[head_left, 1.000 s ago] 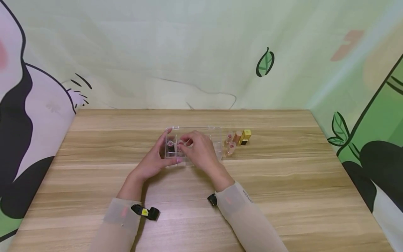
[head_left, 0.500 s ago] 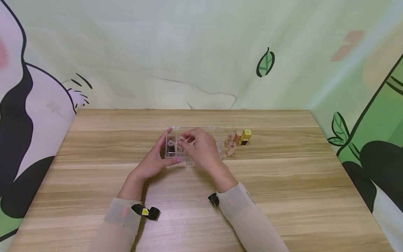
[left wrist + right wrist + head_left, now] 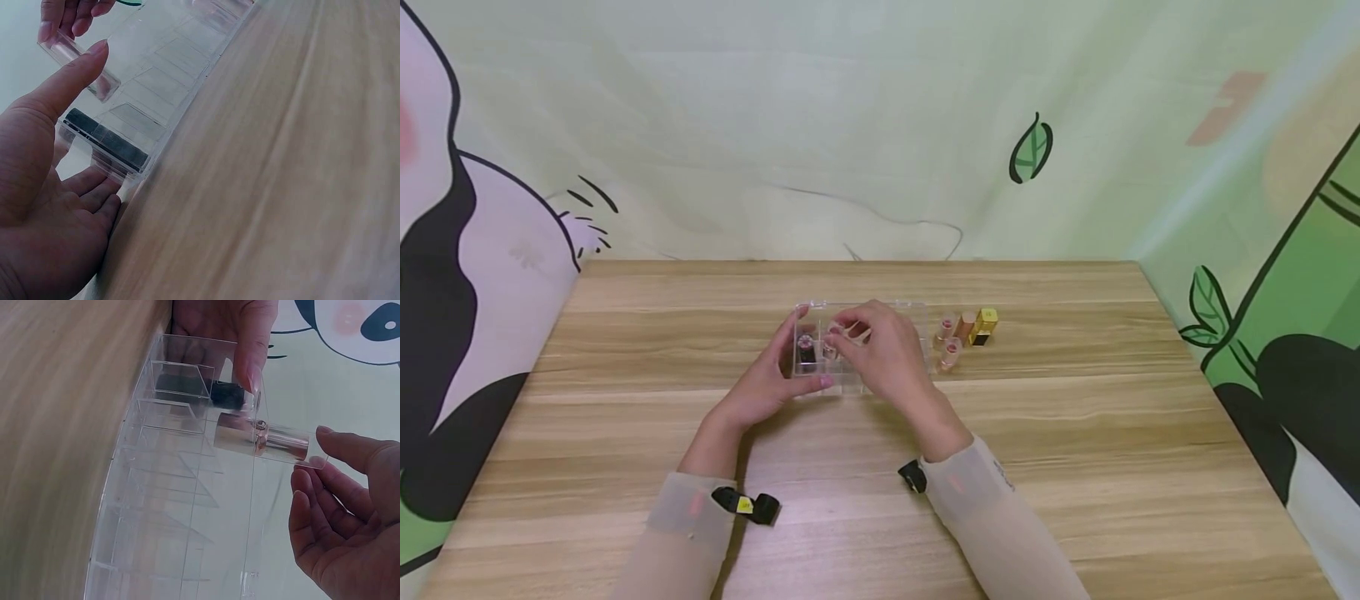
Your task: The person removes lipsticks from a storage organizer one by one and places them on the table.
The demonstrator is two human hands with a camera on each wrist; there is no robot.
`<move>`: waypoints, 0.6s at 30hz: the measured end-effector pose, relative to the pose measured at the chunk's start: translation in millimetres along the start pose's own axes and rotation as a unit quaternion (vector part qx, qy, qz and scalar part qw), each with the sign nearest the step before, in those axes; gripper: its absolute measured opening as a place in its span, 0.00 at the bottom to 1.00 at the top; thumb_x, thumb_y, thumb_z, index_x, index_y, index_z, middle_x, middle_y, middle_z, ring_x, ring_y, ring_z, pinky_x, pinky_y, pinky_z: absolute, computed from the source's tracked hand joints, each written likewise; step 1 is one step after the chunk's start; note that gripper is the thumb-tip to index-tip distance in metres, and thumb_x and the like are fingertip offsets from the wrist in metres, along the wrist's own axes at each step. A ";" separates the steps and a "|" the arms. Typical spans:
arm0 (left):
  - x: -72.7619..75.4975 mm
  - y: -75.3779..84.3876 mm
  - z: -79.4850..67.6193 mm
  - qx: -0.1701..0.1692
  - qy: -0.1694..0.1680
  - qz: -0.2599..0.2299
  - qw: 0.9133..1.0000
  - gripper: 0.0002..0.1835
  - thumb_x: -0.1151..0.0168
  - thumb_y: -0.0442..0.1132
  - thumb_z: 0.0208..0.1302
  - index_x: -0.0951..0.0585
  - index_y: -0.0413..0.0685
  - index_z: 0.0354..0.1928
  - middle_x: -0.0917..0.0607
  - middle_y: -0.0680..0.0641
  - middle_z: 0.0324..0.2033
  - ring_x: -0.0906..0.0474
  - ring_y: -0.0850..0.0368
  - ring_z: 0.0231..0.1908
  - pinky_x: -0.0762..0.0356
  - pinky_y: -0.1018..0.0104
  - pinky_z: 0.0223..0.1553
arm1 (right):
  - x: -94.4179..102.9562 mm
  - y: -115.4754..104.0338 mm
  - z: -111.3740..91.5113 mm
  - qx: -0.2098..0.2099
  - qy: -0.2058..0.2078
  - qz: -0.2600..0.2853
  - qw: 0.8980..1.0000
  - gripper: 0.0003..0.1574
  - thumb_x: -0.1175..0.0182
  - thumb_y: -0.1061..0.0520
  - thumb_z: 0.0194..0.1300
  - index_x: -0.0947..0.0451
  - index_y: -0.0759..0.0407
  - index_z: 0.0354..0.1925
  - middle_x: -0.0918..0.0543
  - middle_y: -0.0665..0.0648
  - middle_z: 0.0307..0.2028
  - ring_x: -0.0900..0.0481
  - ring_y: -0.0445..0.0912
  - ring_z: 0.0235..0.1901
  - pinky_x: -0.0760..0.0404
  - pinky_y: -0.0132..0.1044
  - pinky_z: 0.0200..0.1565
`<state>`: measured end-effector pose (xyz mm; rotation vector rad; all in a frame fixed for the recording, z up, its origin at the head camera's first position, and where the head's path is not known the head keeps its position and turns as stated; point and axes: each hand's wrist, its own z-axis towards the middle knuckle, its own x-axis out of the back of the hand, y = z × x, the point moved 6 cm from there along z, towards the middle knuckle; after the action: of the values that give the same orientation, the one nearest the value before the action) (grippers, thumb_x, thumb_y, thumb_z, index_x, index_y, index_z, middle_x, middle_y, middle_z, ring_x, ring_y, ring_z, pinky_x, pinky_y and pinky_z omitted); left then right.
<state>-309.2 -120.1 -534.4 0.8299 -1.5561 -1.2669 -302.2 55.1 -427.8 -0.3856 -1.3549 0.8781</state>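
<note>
A clear plastic organizer box with several compartments lies on the wooden table. My left hand grips its left end, thumb along the near side and fingers around the back. In the leftmost compartment stands a black lipstick tube, also dark in the left wrist view. My right hand pinches the top end of a lipstick tube, clear with a rose-gold body, between thumb and fingers. That tube's lower end reaches into the box beside the black one, its upper part sticking out past the rim.
Right of the box stand two clear tubes with pink tops, a copper-coloured tube and a gold tube with a black base. Behind the table's far edge hangs a printed cloth.
My right hand has shifted slightly to the right and away from me, still pinching the tube, which shows more clearly. The left hand and the box stay put.
</note>
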 end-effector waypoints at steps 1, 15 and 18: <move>-0.1 0.4 0.0 0.000 0.001 -0.001 1.000 0.62 0.20 0.47 0.56 0.54 0.79 0.82 0.35 0.47 0.78 0.37 0.44 0.75 0.51 0.37 0.79 | 0.3 0.2 -0.2 0.002 0.002 0.001 1.000 0.17 0.28 0.49 0.66 0.12 0.54 0.50 0.12 0.53 0.45 0.14 0.48 0.42 0.15 0.40 0.43; -0.1 -1.3 0.5 0.014 0.007 0.012 1.000 0.60 0.19 0.49 0.55 0.52 0.88 0.79 0.36 0.47 0.77 0.41 0.43 0.77 0.53 0.36 0.79 | 12.6 9.8 -5.7 -0.014 0.018 0.019 1.000 0.16 0.27 0.50 0.65 0.12 0.52 0.51 0.11 0.51 0.44 0.16 0.45 0.40 0.15 0.38 0.44; 0.3 -1.4 0.5 0.012 0.008 0.015 1.000 0.61 0.19 0.48 0.56 0.53 0.84 0.80 0.36 0.45 0.77 0.42 0.42 0.78 0.54 0.35 0.79 | 16.6 13.2 -7.5 -0.021 0.021 0.024 0.999 0.17 0.27 0.50 0.66 0.12 0.52 0.51 0.11 0.51 0.44 0.16 0.45 0.39 0.15 0.38 0.43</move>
<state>-309.8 -120.6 -535.7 0.8262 -1.5675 -1.2194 -299.8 77.5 -427.4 -0.4687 -1.3314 0.8763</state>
